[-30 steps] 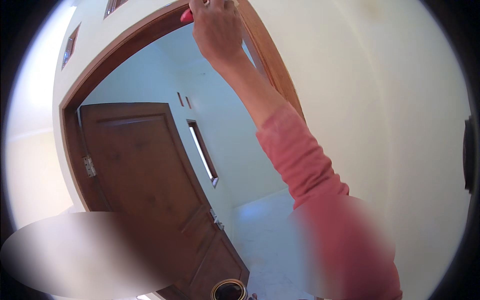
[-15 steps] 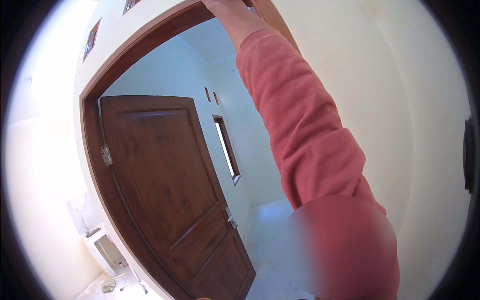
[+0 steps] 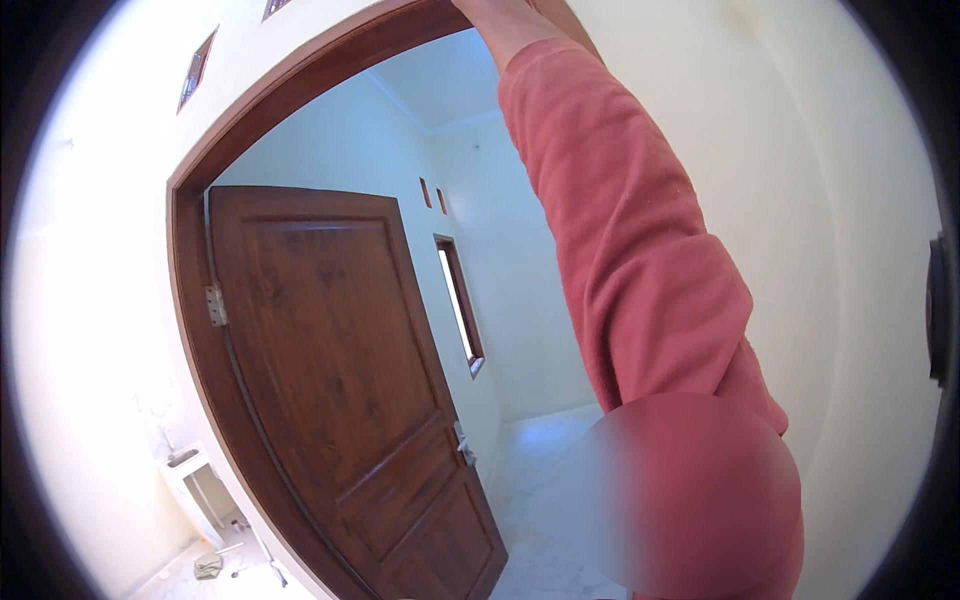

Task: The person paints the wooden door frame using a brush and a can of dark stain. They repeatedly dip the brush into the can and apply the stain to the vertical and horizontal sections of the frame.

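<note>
Right hand (image 3: 492,12), raised on a pink-sleeved arm, meets the top of the wooden door frame (image 3: 330,60) overhead; its grip cannot be told, cut off at the picture's edge. Below and left of it, the brown door (image 3: 340,380) stands swung open.

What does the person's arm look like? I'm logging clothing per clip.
One arm shows, in a long salmon-pink fleecy sleeve with a plain cuff and no markings. The hand is mostly cut off at the top edge. No watch or glove shows.

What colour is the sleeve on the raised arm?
The sleeve is a faded pinkish red, plain with no pattern; the head view shows it.
</note>
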The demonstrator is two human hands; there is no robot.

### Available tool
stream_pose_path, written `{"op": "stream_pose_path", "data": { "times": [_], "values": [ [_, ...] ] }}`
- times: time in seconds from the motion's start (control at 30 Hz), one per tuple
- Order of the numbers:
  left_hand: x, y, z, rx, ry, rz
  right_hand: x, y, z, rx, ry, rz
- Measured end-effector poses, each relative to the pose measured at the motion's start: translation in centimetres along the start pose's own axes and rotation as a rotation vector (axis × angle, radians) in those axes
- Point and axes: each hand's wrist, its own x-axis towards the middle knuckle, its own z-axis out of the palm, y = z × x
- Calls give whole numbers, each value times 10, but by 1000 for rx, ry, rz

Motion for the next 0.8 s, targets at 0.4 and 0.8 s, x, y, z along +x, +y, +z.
{"op": "stream_pose_path", "data": {
  "times": [0.4, 0.8],
  "values": [
    [-7, 3, -1, -2, -28, -2, -3, -2, -20, -188, -67, -104],
    [-22, 6, -1, -13, -120, -8, -37, 2, -75, 37, -163, 119]
  ]
}}
